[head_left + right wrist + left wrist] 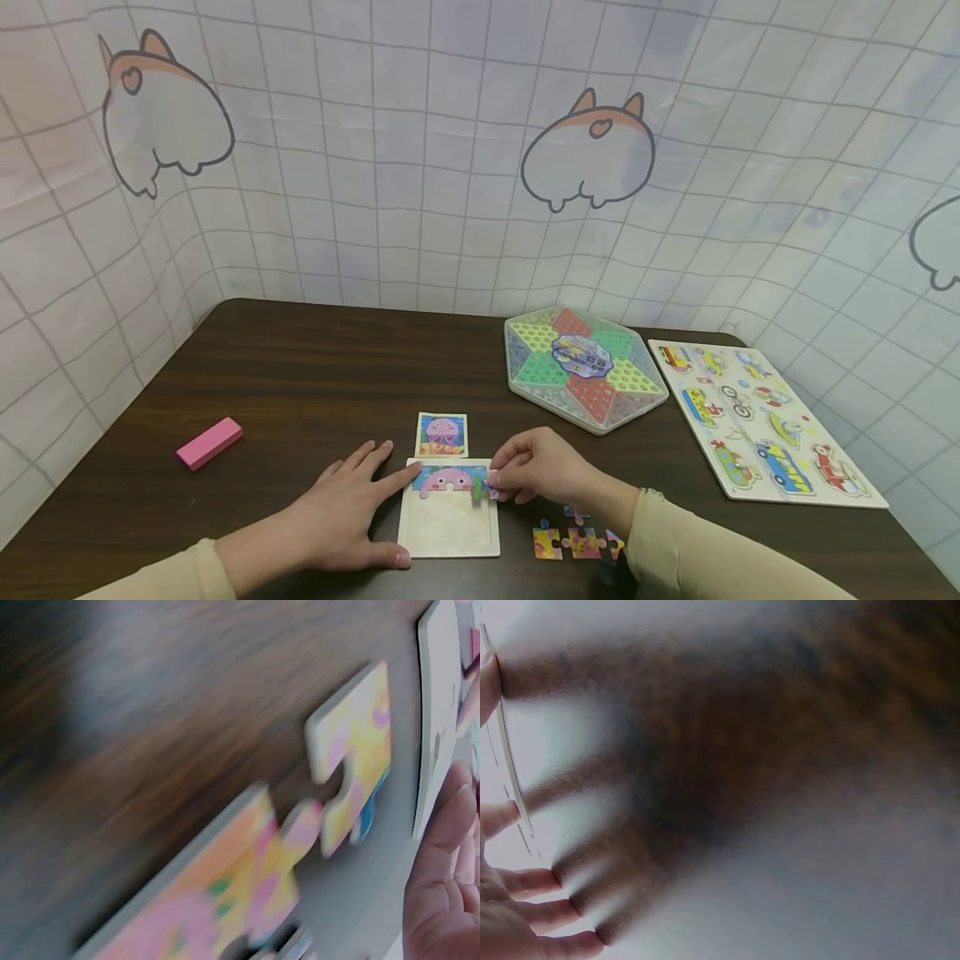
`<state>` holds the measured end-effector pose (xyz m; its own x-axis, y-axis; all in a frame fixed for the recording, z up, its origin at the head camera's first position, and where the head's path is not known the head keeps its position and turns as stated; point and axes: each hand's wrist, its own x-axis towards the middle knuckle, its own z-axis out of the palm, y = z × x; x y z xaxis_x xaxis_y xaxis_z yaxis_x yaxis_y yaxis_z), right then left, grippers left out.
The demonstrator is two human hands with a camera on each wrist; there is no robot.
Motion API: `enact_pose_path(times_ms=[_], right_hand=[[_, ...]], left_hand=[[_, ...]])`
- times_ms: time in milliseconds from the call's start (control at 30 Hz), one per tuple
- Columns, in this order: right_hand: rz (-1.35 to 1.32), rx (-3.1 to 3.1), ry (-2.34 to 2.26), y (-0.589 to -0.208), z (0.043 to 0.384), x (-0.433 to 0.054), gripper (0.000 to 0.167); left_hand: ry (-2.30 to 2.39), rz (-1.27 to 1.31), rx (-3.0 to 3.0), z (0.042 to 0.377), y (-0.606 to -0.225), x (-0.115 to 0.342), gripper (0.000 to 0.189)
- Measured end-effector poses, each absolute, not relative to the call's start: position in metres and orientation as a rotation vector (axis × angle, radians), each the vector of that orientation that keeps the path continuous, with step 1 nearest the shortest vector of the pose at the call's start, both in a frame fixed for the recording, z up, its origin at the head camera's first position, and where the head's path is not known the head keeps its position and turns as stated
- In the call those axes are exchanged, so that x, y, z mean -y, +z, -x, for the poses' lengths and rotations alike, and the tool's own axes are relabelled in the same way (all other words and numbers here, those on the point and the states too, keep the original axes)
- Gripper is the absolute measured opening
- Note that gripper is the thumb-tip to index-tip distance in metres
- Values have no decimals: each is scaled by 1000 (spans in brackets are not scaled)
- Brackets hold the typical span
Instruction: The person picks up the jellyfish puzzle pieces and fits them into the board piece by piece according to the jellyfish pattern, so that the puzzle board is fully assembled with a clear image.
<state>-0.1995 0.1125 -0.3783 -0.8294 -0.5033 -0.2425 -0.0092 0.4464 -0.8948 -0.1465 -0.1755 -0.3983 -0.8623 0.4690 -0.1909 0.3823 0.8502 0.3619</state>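
A shallow puzzle tray lies near the table's front, its top row partly filled with joined pieces showing a pink octopus-like figure on blue. My left hand is spread flat, its index finger and thumb touching the tray's left side. In the left wrist view, the left fingers are straight and apart. Over the tray's upper right, my right hand pinches a puzzle piece with green and purple on it; the fingertips partly hide it. A small picture card lies just behind the tray.
Loose puzzle pieces lie right of the tray, under the right forearm; the right wrist view shows a yellow and pink piece close up. Further off are a hexagonal checkers box, a vehicle puzzle board and a pink block.
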Motion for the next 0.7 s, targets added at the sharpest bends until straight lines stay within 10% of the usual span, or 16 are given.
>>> enact_pose_path(times_ms=[700], right_hand=[[276,-2224,-1356,-384,183,-39,10]], left_hand=[[463,-643,-2776,144,-399,175,99]])
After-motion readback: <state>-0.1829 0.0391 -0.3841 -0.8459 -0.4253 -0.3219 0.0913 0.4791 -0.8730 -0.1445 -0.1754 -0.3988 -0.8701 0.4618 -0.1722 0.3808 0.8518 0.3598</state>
